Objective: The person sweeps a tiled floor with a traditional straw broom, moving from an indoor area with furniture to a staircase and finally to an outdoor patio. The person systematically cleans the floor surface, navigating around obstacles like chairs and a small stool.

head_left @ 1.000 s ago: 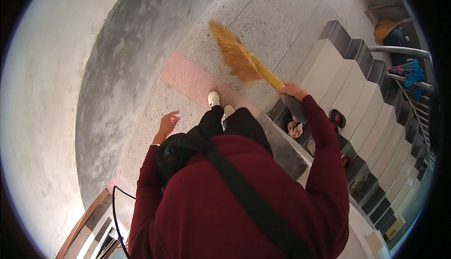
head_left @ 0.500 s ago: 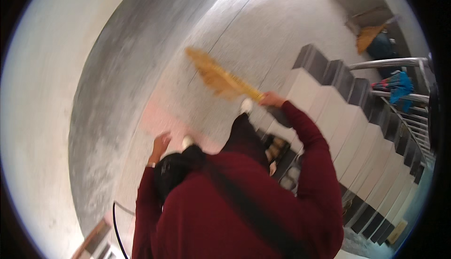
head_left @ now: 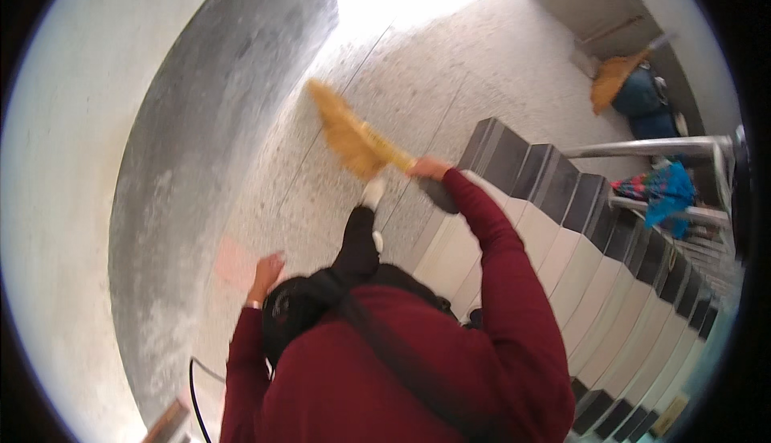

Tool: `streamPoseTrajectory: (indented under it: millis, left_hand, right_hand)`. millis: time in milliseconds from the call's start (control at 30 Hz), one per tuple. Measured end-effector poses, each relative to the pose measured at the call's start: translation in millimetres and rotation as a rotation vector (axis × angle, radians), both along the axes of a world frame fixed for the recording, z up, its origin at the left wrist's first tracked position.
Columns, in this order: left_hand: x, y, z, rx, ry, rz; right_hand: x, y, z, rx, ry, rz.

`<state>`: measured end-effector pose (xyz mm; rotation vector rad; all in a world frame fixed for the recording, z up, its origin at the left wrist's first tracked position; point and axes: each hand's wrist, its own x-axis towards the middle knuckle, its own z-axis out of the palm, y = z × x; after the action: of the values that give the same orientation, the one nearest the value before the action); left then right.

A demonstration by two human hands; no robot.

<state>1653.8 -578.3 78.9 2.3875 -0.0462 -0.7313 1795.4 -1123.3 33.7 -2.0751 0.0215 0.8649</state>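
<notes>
My right hand is closed round the yellow handle of a straw broom. The broom's tan, fan-shaped head points to the far left, held over the floor and blurred by motion. Just below that hand is a dark grey, rounded thing that I cannot make out. My left hand hangs beside a black bag worn across my body, its fingers loosely apart and holding nothing. One shoe is stretched forward under the broom's head.
Stairs with dark-edged steps run along my right, with a metal railing behind them. A folded umbrella hangs on the rail. Another broom leans by a dark bin at far right. A curved grey-and-white wall borders the left.
I have stepped forward along the speckled floor. The broom has shifted slightly left with my right hand, and the shoes on the floor by the stairs have dropped out of sight.
</notes>
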Motion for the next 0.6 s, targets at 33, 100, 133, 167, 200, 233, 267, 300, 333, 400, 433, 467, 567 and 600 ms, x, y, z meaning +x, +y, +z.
streamPoseTrajectory:
  millis: [33,100,133,167,200,233,267,300,333,400,433,467,567,600]
  left_hand:
    - [18,-19,14,-0.007,0.109,0.085]
    - [52,-42,-6,-0.098,0.083,0.146]
    - [66,-53,-14,-0.112,0.049,0.136]
    - [80,-64,-21,-0.123,0.015,0.124]
    - [98,-80,-24,-0.110,0.022,0.119]
    - [122,-105,-23,-0.100,0.027,0.107]
    - [147,-133,-21,-0.091,0.028,0.101]
    - [171,-162,-14,-0.149,0.052,0.109]
    - [194,-189,-7,-0.202,0.067,0.120]
    - [232,-238,-1,-0.230,0.053,0.119]
    - [247,-258,3,-0.244,0.048,0.114]
    - [260,-272,9,-0.216,0.044,0.094]
    - [309,-332,9,-0.187,0.028,0.042]
    - [323,-348,6,-0.171,0.034,0.036]
  right_hand:
    - [15,-10,27,0.017,0.083,-0.016]
    - [42,-50,13,-0.050,0.141,-0.090]
    - [61,-60,21,-0.031,0.198,-0.123]
    - [81,-71,31,-0.011,0.257,-0.157]
    - [93,-84,36,0.002,0.329,-0.203]
    - [105,-101,32,0.039,0.360,-0.240]
    - [121,-119,26,0.075,0.388,-0.270]
    - [132,-137,21,0.111,0.422,-0.299]
    - [145,-153,21,0.134,0.447,-0.302]
    - [172,-183,33,0.187,0.483,-0.323]
    - [185,-196,38,0.191,0.496,-0.332]
    - [198,-208,43,0.195,0.510,-0.340]
    - [240,-263,46,0.116,0.427,-0.366]
    - [255,-287,39,0.088,0.381,-0.374]
